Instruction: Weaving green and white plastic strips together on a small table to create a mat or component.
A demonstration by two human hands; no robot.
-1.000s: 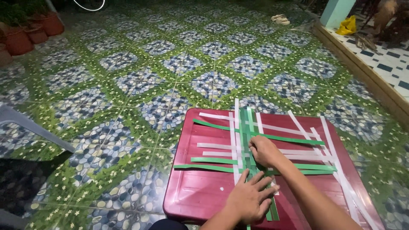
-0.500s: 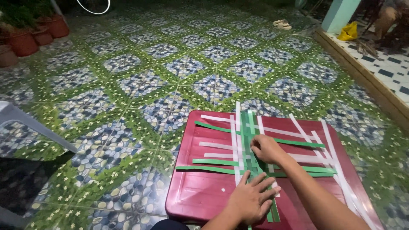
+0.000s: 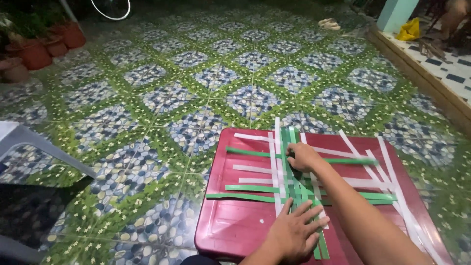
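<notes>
**Two hands on a weave of green and white strips**

A loose weave of strips lies on a dark red plastic bench, near its middle. Green strips and white strips cross each other, some running away from the person and some across. The right hand rests on the far part of the weave, fingers curled down onto the strips where a green strip crosses; whether it pinches one cannot be told. The left hand lies flat and open, fingers spread, pressing the near ends of the lengthwise strips against the bench. More white strips lie slanted toward the right side of the bench, apart from the woven part.

The bench stands on a tiled floor patterned in green and blue. Red flower pots stand far off at the left, and a yellow bag lies on a raised step at the far right.
</notes>
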